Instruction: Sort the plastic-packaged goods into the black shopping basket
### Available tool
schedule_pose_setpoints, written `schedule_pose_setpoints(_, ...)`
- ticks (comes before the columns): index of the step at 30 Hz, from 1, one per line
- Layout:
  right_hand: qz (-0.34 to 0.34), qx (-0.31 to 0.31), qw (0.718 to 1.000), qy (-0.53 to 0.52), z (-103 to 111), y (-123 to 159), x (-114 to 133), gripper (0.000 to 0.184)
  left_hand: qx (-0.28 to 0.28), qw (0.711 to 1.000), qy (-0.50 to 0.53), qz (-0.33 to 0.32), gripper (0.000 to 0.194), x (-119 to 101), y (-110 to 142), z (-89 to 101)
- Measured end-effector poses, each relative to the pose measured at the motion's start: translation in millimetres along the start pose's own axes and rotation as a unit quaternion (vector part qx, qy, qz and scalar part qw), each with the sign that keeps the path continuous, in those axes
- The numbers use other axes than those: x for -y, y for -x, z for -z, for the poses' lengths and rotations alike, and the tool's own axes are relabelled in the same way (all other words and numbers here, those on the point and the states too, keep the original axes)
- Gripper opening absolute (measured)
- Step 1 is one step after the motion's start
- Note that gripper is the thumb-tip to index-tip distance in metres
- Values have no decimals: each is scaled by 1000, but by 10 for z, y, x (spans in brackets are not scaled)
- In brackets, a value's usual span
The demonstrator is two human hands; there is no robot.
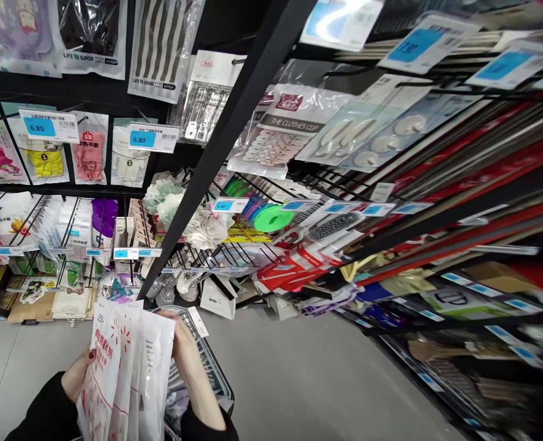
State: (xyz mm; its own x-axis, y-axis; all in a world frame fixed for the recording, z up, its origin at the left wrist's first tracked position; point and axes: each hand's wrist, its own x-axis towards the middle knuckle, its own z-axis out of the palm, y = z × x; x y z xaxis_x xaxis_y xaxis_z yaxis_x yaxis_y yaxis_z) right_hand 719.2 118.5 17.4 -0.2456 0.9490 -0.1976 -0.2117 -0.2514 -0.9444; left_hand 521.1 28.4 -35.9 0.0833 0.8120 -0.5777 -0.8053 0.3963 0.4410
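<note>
Several white plastic packets [103,367] with red print stand upright and fanned out before me at the lower left. My left hand [77,370] grips their left edge, with the thumb on the front packet. My right hand [182,335] is closed on the upper right edge of the rearmost packet; its fingertips are partly hidden behind it. Beneath my right forearm sits a dark-rimmed shopping basket [223,376] with goods in it, partly covered by the packets and my arm.
A black shelf post [216,144] slants between two racks. Hooks ahead carry packaged gloves [90,150], hair scrunchies [170,199] and clothes clips [280,138]. Long shelves with price tags [411,49] run along the right. Grey floor [308,373] lies between the racks.
</note>
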Motion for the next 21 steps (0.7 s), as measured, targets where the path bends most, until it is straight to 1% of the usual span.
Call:
schedule_pose_setpoints(2, -35, 20, 998, -44, 17, 175, -74, 64, -18, 1000, -3, -13, 37, 17, -22, 7)
schedule_pose_setpoints(3, -47, 15, 998, -45, -3, 268, -144, 68, -24, 1000, -6, -17, 36, 20, -26, -1)
schedule_pose_setpoints(5, -55, -28, 998, -1, -84, 414, -309, 74, -26, 999, -17, -18, 37, 12, -19, -41)
schedule_pose_setpoints(7, -47, -74, 995, 48, -184, 475, -433, 78, -20, 999, -34, -11, 40, -9, 2, -102)
schedule_pose_setpoints(8, -38, -86, 994, 61, -224, 476, -458, 77, -16, 999, -42, -8, 41, -21, 14, -134)
schedule_pose_setpoints(10, -19, -86, 994, 71, -262, 455, -420, 72, -8, 998, -56, -5, 39, -38, 35, -189)
schedule_pose_setpoints(12, -3, -99, 990, 100, -244, 456, -286, 64, -1, 998, -64, -9, 34, -41, 49, -225)
schedule_pose_setpoints(13, 18, -111, 985, 127, -226, 477, -200, 60, 0, 998, -66, -15, 32, -37, 55, -235)
schedule_pose_setpoints(15, 86, -134, 963, 216, -202, 550, -30, 53, -5, 997, -67, -31, 27, -24, 63, -248)
schedule_pose_setpoints(16, 119, -136, 944, 275, -207, 593, 38, 46, -8, 997, -66, -37, 25, -20, 67, -254)
schedule_pose_setpoints(17, 140, -123, 923, 336, -225, 630, 89, 39, -7, 997, -69, -44, 24, -20, 69, -261)
schedule_pose_setpoints(18, 147, -105, 903, 391, -254, 657, 120, 32, -4, 996, -75, -52, 23, -23, 71, -269)
schedule_pose_setpoints(19, 139, -90, 885, 436, -290, 671, 131, 26, 0, 995, -85, -61, 24, -30, 70, -278)
schedule_pose_setpoints(20, 122, -77, 872, 468, -327, 669, 126, 22, 2, 993, -96, -69, 26, -40, 68, -287)
schedule_pose_setpoints(21, 105, -70, 865, 485, -360, 654, 109, 20, 2, 991, -106, -78, 28, -49, 63, -293)
